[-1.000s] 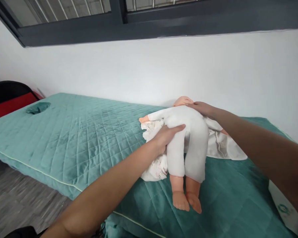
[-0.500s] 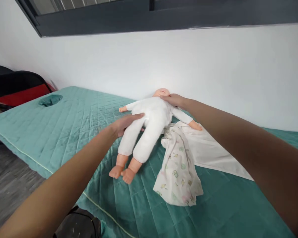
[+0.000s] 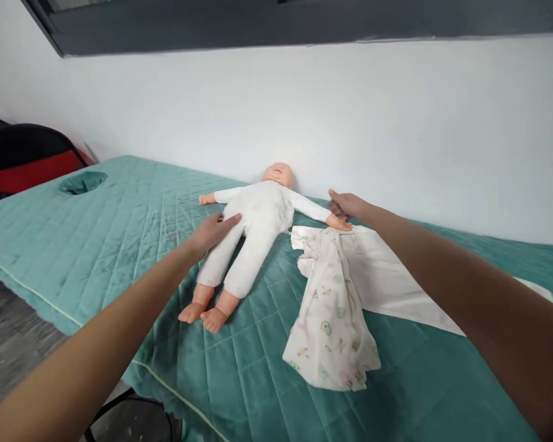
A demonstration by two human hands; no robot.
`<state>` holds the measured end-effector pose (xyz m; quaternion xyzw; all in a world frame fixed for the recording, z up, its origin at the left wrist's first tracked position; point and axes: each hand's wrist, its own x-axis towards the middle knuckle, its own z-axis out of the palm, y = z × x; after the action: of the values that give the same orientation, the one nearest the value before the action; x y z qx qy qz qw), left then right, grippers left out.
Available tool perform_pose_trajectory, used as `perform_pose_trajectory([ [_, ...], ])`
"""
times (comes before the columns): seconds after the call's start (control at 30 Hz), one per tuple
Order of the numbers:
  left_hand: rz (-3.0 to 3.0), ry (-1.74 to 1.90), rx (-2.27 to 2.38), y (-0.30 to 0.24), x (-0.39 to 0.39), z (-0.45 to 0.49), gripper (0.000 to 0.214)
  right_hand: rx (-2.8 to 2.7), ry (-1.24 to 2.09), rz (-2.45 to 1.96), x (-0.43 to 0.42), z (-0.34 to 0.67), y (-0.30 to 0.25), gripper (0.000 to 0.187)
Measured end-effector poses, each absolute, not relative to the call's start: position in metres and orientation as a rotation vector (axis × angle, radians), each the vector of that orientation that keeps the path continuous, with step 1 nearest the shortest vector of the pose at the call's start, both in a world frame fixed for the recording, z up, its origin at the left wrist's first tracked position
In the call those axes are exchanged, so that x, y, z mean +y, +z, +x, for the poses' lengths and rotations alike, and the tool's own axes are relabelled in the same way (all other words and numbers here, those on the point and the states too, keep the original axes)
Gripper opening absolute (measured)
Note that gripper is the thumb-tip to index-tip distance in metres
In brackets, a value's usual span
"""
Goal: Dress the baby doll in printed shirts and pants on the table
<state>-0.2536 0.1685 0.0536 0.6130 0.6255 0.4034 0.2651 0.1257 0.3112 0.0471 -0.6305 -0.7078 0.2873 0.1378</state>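
A baby doll [image 3: 260, 212] with a white cloth body lies face up on the green quilted cover, head against the wall and legs toward me. My left hand [image 3: 214, 232] is at the doll's hip and upper thigh, its thumb on top and its other fingers partly hidden. Just above the doll's hand on the right is my right hand [image 3: 349, 205], off the body, with fingers apart, loosely bent and slightly blurred. Beside the doll lies a crumpled white baby garment [image 3: 332, 319] with small green and pink prints. A plain white cloth [image 3: 387, 282] spreads out behind it.
The green quilted cover [image 3: 156, 209] lies over a bed with a round hole [image 3: 83, 182] near its far left end. A white wall [image 3: 258, 104] with a dark window frame [image 3: 188, 27] runs behind. At the left stands a black and red chair [image 3: 32, 166].
My right hand has left the doll's shoulder and moved right. The doll has settled onto the cover, farther left in view, its head now lying face up. My left hand stays at its hip.
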Motion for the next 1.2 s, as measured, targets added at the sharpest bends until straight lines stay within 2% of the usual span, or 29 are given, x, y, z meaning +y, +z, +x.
perform_pose_trajectory([
  [0.1,1.808,1.237,1.814,0.069,0.142,-0.223,0.04,-2.084,0.659,-2.047,0.278,0.19,0.048,0.067],
  [0.17,1.954,1.174,1.721,0.074,0.119,-0.186,0.035,-2.147,0.544,-2.134,0.254,0.22,0.053,0.057],
  [0.3,2.198,0.529,1.574,0.061,0.081,-0.104,0.047,-2.341,0.39,-2.161,0.212,0.242,0.071,0.03],
  [0.37,2.187,0.435,1.564,0.051,0.07,-0.074,0.042,-2.412,0.302,-2.139,0.193,0.241,0.084,0.029],
  [0.47,2.243,0.516,1.364,0.049,0.056,-0.044,0.017,-2.465,0.175,-2.09,0.163,0.235,0.109,0.032],
  [0.57,2.424,0.69,0.987,0.065,0.038,-0.025,0.021,-2.486,0.086,-1.988,0.126,0.229,0.14,0.036],
  [0.67,2.474,0.922,0.793,0.088,0.023,-0.007,0.035,-2.481,0.155,-1.685,0.083,0.221,0.172,0.036],
  [0.83,2.445,1.471,0.931,0.116,0.008,0.017,0.037,-2.445,0.463,-1.267,0.002,0.207,0.21,0.033],
  [0.9,2.538,1.445,0.949,0.123,0.002,0.019,0.029,-2.454,0.458,-1.214,-0.025,0.207,0.215,0.033],
  [1.0,2.623,1.211,1.037,0.133,-0.008,0.012,0.01,-2.344,0.326,-1.31,-0.056,0.216,0.211,0.03],
  [1.1,2.451,1.107,1.353,0.14,-0.016,0.003,0.014,-2.102,0.358,-1.645,-0.076,0.228,0.189,0.041],
  [1.2,2.188,1.186,1.462,0.143,-0.026,0.003,0.022,-1.936,0.69,-1.698,-0.088,0.225,0.157,0.057],
])
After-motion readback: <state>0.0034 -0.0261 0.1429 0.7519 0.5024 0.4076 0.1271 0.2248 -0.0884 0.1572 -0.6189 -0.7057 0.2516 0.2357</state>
